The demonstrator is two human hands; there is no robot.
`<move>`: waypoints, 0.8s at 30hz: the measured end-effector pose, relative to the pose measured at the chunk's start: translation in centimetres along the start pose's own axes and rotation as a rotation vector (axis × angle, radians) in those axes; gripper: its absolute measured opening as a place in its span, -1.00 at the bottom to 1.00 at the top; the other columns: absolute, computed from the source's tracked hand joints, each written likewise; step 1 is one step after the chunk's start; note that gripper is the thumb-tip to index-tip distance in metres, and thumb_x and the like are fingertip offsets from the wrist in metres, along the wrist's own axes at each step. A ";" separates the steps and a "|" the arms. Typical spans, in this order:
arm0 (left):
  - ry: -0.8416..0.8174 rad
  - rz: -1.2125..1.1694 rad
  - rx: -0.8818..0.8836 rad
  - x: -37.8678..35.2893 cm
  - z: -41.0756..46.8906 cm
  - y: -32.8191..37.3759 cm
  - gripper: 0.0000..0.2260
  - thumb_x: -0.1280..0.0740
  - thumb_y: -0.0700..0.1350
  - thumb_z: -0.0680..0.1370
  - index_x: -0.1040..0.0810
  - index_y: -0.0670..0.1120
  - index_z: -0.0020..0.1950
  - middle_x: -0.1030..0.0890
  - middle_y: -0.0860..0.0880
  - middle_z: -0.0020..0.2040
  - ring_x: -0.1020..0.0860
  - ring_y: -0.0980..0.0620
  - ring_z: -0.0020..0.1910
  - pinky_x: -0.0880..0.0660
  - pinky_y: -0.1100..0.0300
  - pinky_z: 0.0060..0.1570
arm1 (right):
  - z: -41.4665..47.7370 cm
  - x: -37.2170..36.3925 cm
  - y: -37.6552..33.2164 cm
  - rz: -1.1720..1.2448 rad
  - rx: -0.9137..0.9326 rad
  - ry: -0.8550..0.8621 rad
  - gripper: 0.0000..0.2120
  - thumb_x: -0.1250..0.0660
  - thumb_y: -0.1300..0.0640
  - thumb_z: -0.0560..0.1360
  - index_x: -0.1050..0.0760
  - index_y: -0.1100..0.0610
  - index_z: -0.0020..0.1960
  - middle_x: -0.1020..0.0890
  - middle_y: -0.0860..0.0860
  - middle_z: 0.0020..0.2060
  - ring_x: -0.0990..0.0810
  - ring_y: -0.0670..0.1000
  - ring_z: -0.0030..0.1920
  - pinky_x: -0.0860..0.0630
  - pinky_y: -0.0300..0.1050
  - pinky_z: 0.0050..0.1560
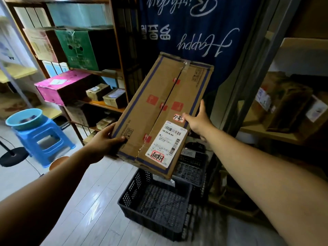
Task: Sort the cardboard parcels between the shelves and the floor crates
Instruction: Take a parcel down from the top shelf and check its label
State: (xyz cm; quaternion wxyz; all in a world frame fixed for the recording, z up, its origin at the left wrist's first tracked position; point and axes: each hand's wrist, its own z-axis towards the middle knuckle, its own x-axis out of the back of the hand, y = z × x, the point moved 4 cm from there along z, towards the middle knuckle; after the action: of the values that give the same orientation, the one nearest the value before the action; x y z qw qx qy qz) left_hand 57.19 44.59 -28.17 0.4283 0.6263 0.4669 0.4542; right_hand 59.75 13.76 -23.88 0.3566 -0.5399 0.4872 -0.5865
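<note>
- On pale plank floor [85, 201], nearest: black perforated plastic crate [156, 197], directly below the parcel.
- Clamped on near-left corner of flat brown cardboard parcel [159, 110] (blue border, white shipping label): left hand [104, 139], thumb on top face.
- Gripping parcel's right edge: right hand [197, 121], index finger on top, thumb up alongside.
- Parcel held in mid-air, tilted.
- Just behind: second black crate [191, 167].
- Left: blue plastic stool [44, 139]; magenta box [58, 87] on wooden shelf unit [106, 104].
- Back: dark blue banner [195, 32].
</note>
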 end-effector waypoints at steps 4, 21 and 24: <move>-0.081 0.079 0.005 4.4 1.3 -0.1 -0.47 -0.33 -0.25 0.51 -0.30 0.12 0.40 -0.54 -0.13 0.13 -0.61 -0.13 0.04 -0.61 0.04 -0.23 | 0.7 -2.8 -0.7 -0.004 -0.027 0.063 -0.15 -0.30 0.10 0.56 0.27 -0.03 0.55 -0.28 0.06 0.47 -0.35 0.08 0.39 -0.30 -0.08 0.23; -0.194 0.214 0.059 14.9 2.5 -0.3 -0.17 -0.65 0.11 0.04 -0.43 0.28 0.26 -0.60 -0.16 0.15 -0.62 -0.20 0.07 -0.56 -0.26 -0.03 | 3.8 -4.2 -1.4 -0.036 -0.090 0.245 -0.08 -0.38 0.07 0.51 0.27 -0.08 0.54 -0.18 0.04 0.51 -0.23 0.10 0.47 -0.22 0.12 0.42; -0.197 0.223 0.071 15.0 2.4 0.2 -0.28 -0.64 0.01 0.09 -0.45 0.28 0.18 -0.62 -0.17 0.11 -0.63 -0.19 0.03 -0.58 -0.20 -0.07 | 4.1 -3.1 -1.4 -0.075 -0.099 0.292 -0.02 -0.43 0.02 0.45 0.27 -0.13 0.53 -0.09 0.05 0.54 -0.19 0.14 0.49 -0.26 0.17 0.39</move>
State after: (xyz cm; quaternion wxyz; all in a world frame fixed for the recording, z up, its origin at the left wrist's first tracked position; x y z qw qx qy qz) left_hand 61.80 58.94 -26.01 0.3966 0.7306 0.3656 0.4185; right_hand 64.42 16.34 -23.67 0.2327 -0.4836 0.5416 -0.6470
